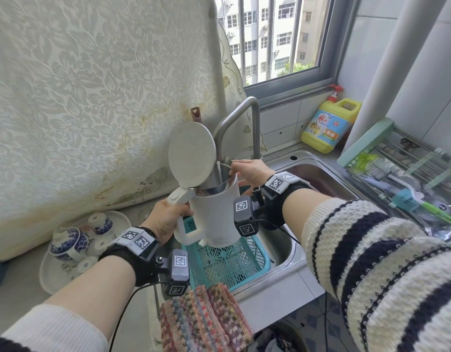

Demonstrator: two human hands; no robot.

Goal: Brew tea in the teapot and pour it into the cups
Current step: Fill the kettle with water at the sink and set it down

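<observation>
While water runs from the faucet (241, 115) into the open electric kettle (214, 209), the task sits at its first step: filling, nothing boiled or brewed yet by the look of it. Left hand (166, 219) has its grip wrapped tight on the kettle handle, holding the kettle up over the teal basket (234, 262) in the sink (321, 174); kettle lid (191, 156) flipped up and back. Right hand (249, 174) pinches the kettle rim at the far side, thumb and fingers closed on the edge, steadying it under the stream. Blue-and-white teapot (67, 242) sits lid on, on the white tray (52, 278) on the tabletop to the left, well apart from the kettle; small cups (100, 223) beside it on the same tray, at least one mouth down. Left to do, judging from this: finish filling, boil, add leaves, steep, pour into cups. Hard to tell: water level inside the kettle, hidden by the steel wall; whether the teapot holds leaves; exact cup count, since the left wrist covers part of the tray. No tea leaves or kettle base in view. Faucet handle not visible. Dish soap bottle (328, 125) stands behind the sink, folded cloth (206, 318) on the near edge.
</observation>
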